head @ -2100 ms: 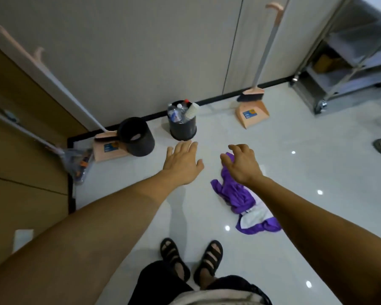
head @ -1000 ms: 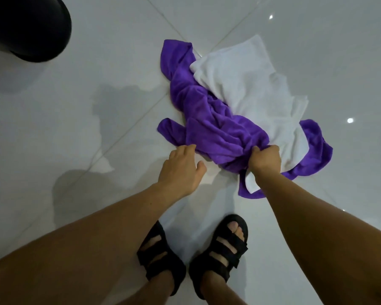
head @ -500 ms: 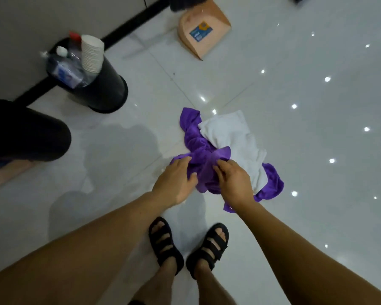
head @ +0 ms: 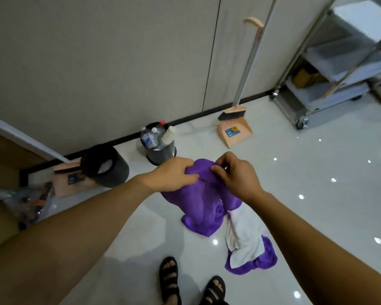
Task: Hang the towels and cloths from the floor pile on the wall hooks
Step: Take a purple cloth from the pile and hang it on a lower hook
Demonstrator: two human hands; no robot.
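- Head view: both hands hold the purple towel up in front of the person, over the floor.
- The left hand grips the towel's top edge, fingers curled into the fabric. The right hand pinches that edge just beside it.
- The towel hangs down from both hands; I cannot tell whether its lower end touches the floor.
- A white cloth lies on the floor below the right forearm, on top of another purple cloth.

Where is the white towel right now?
In the head view, the white towel lies on the glossy floor right of centre, partly over purple fabric, beside the held-up purple towel.
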